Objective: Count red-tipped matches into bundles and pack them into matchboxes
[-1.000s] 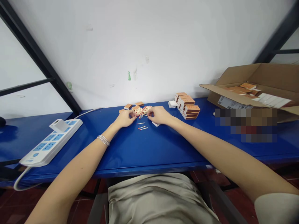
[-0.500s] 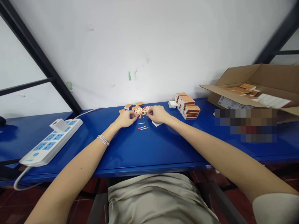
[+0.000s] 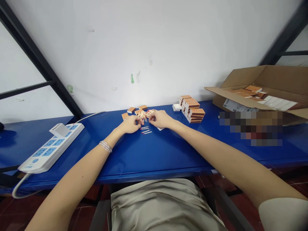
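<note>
A white power strip (image 3: 49, 148) lies at the left of the blue tabletop (image 3: 154, 154), its cable dropping off the near edge. The left hand (image 3: 130, 124), fingers curled, meets a heap of matches (image 3: 145, 114); a few loose matches (image 3: 146, 130) lie just in front of it. The right hand (image 3: 160, 119) curls in from the other side, half covering a white tray (image 3: 160, 128). Whether either hand pinches a match is too small to tell. Stacked matchboxes (image 3: 192, 109) stand further right, and an open cardboard box (image 3: 264, 83) is cut off at the frame's edge.
</note>
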